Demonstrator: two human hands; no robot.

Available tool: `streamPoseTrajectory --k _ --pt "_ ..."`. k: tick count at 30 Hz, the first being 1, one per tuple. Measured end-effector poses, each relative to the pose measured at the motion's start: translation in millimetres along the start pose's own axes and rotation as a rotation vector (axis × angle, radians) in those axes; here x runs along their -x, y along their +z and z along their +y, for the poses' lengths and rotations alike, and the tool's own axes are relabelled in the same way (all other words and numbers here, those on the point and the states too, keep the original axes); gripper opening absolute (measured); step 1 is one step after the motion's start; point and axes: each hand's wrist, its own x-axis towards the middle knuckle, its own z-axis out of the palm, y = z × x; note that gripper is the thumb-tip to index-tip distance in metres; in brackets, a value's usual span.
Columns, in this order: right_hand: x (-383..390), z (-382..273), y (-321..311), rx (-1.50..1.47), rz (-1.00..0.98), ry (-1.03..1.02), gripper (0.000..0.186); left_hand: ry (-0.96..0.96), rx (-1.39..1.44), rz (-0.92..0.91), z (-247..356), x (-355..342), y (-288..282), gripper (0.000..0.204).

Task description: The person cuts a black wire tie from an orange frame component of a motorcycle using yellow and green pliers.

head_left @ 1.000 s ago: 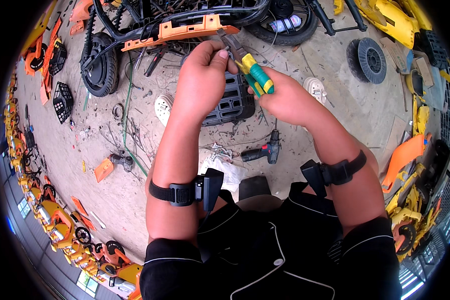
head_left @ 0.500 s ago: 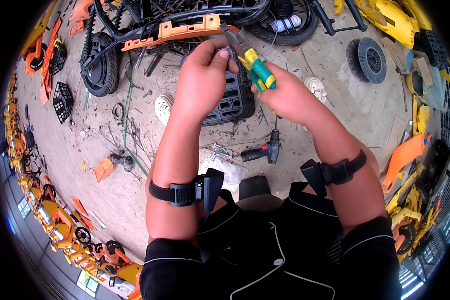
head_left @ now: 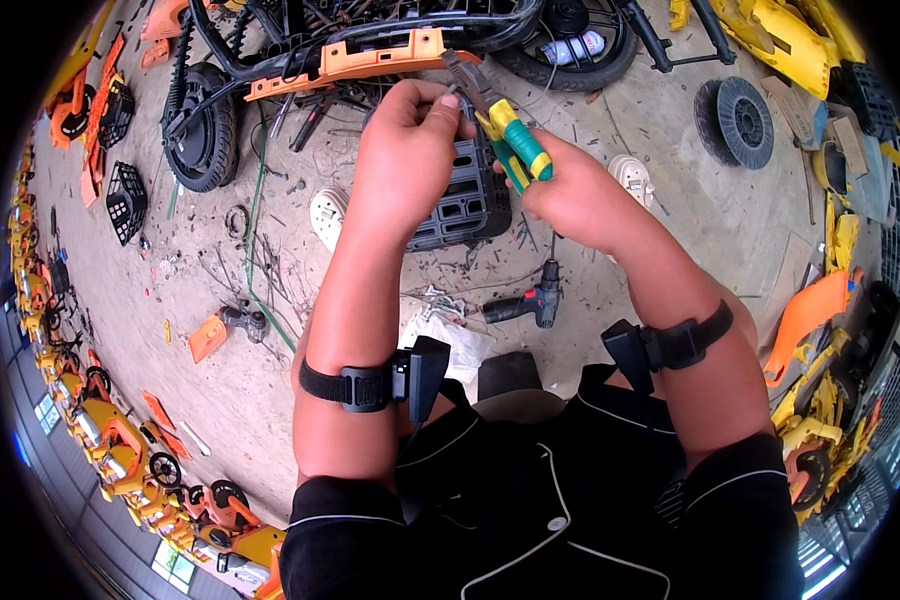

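Observation:
My right hand (head_left: 578, 192) is wrapped round a pair of pliers (head_left: 516, 137) with green and yellow handles. The metal jaws point up and left, toward an orange plastic panel (head_left: 380, 58) on a black frame (head_left: 370, 35). Close beside the jaws, my left hand (head_left: 402, 155) is closed, thumb against fingers, in a pinch. Something small and thin seems to sit at its fingertips, too small to name. Beneath both hands lies a slotted black plastic part (head_left: 460, 205), partly hidden by my left hand.
A cordless drill (head_left: 538, 298) lies on the floor near a white bag (head_left: 448, 345). Black wheels (head_left: 200, 130) flank the frame. Wire scraps litter the ground. A grey spool (head_left: 744, 122) lies at right, with yellow and orange body panels (head_left: 815, 315) along the edge.
The handles of the pliers have spread slightly apart. My left fingers have shifted a little; both arms are almost where they were.

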Motion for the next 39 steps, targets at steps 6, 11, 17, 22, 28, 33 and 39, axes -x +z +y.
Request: streamPoseTrajectory --k 6,11,17,22,28,33,39 --pt "2 -3 0 0.048 -0.013 -0.029 0.048 0.045 -0.047 0.016 -1 0 -1 0.02" --pt "1 0 0 0.121 -0.001 -0.05 0.049 0.055 -0.076 0.035 1 2 -1 0.018" --pt "0 2 -1 0.171 0.01 -0.111 0.058 0.048 -0.051 0.027 -1 1 -2 0.018" --pt "6 -7 -1 0.249 0.041 -0.12 0.065 0.053 -0.057 0.032 0 1 -2 0.017" --pt "9 -7 -4 0.237 0.022 -0.108 0.068 0.044 -0.071 -0.008 4 1 -5 0.016" --pt "6 -5 -4 0.221 0.003 -0.099 0.065 0.036 -0.042 -0.042 2 0 -10 0.014" --pt "8 -10 -9 0.233 0.004 -0.058 0.058 0.062 -0.045 -0.049 3 0 -9 0.014"
